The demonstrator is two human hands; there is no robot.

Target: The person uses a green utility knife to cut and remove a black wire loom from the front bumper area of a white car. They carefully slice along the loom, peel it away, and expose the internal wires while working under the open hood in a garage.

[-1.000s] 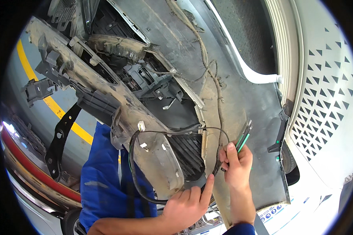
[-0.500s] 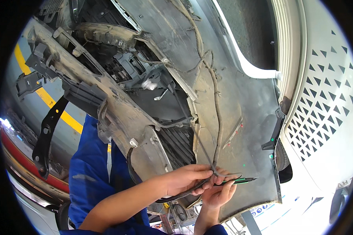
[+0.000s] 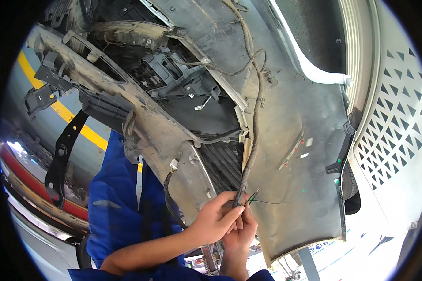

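Note:
A dusty wiring harness (image 3: pixel 258 112), wrapped in dark tape, runs down over a large grey bumper panel (image 3: pixel 309 187) to my hands. My left hand (image 3: pixel 216 216) pinches the harness near its lower end, thumb on top. Close beside it, my right hand (image 3: pixel 239 229) is closed around a slim, pointed green and black tool (image 3: pixel 253 195); only its tip shows above the fingers, so its exact kind is unclear. A thin dark wire (image 3: pixel 269 203) sticks out to the right from between my hands. The hands overlap, hiding part of the harness.
A white connector (image 3: pixel 174 164) on a dark cable lies left of my hands. Beyond are a grimy beam (image 3: pixel 140 112), a black bracket (image 3: pixel 61 154) and a grey plastic housing (image 3: pixel 166 65). A white panel with triangular holes (image 3: pixel 394 126) stands at right.
My hands have shifted left and slightly up along the harness. The green and black tool has turned from pointing right to pointing upward. A dark strand above my hands has gone from there.

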